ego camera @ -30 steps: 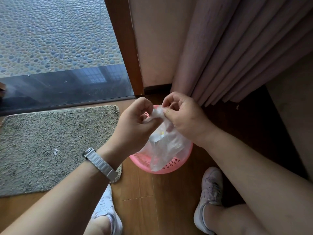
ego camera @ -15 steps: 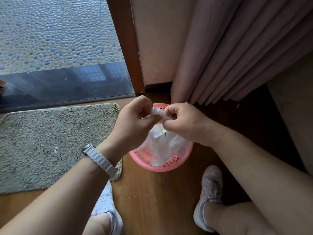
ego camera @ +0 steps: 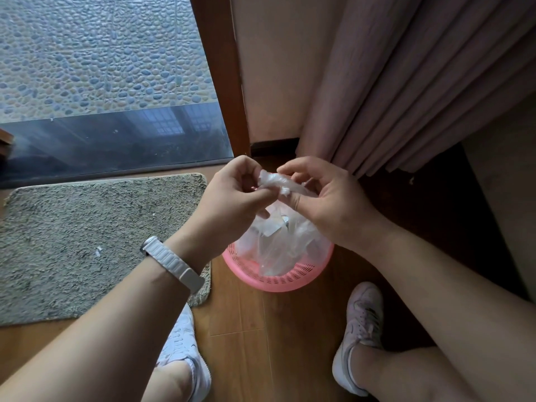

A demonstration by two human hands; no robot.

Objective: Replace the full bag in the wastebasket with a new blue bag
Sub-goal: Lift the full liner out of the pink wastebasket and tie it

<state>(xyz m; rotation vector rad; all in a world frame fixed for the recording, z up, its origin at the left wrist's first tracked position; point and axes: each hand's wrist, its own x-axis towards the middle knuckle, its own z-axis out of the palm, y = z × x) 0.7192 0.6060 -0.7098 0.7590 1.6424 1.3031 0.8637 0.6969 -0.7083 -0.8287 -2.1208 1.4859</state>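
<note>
A clear plastic bag [ego camera: 278,245] with scraps inside hangs over a round pink wastebasket [ego camera: 287,281] on the wooden floor. Its gathered neck is twisted into a white bunch between my two hands. My left hand [ego camera: 232,204], with a white watch on the wrist, pinches the neck from the left. My right hand [ego camera: 324,204] grips it from the right with thumb and fingers. The bag's lower part reaches into the basket's mouth. No blue bag is in view.
A grey doormat [ego camera: 87,242] lies to the left, touching the basket's side. Pink curtains [ego camera: 406,82] hang behind and to the right. A glass door with a wooden frame [ego camera: 220,76] stands behind. My two shoes [ego camera: 359,329] flank the basket's near side.
Both hands have kept working the bag's neck above the basket, with the fingers shifting their grip. The twisted bunch now shows between the thumbs; the bag stays at about the same height.
</note>
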